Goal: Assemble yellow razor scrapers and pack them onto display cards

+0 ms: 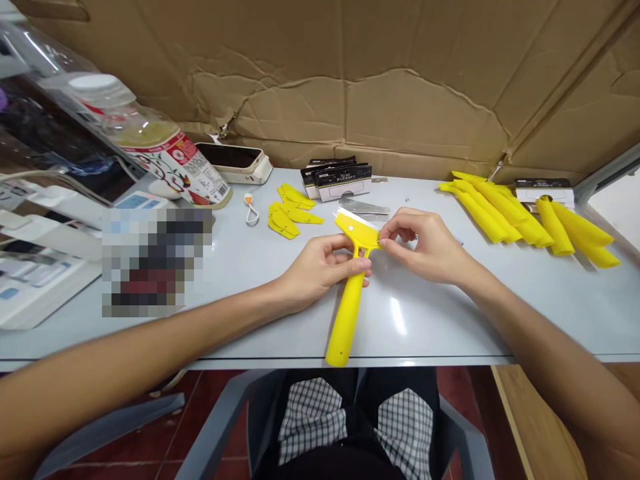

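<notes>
L hand [320, 267] gripping 1 yellow plastic scraper [350, 300] at neck; R hand [425, 247] pinching head corner [375, 241] between fingertips [384, 243].

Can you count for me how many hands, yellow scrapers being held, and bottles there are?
Hands: 2 (left hand and right hand)
Yellow scraper being held: 1 (yellow scraper)
Bottles: 1 (bottle)
Total: 4
</notes>
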### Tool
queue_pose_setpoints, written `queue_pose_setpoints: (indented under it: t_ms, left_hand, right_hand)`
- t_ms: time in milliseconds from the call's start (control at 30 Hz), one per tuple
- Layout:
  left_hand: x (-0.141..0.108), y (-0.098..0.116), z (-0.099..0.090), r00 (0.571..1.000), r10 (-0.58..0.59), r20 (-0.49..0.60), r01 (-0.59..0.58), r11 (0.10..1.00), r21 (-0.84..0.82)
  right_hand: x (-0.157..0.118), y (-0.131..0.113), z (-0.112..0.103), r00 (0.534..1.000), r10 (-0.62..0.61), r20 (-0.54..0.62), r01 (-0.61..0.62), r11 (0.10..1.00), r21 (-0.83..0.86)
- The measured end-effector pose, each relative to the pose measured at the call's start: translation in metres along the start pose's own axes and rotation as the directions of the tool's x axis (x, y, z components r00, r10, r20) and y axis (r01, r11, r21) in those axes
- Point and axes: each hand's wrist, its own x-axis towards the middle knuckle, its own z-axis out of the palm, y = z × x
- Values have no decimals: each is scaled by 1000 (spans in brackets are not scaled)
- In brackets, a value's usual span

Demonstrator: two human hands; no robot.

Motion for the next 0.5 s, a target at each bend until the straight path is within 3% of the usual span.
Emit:
queue_pose_setpoints:
  t_ms: [200,500]
  left_hand:
    - [1,-2,-1,1000,-13,-8,13,1000,-16]
    - [1,-3,-2,1000,-2,-4,2,1000,-20]
  right_hand:
    - [0,1,-4,1000,-11,-25,10,1000,-28]
    - [-2,3,-7,988,-153,-27,152,988,-14]
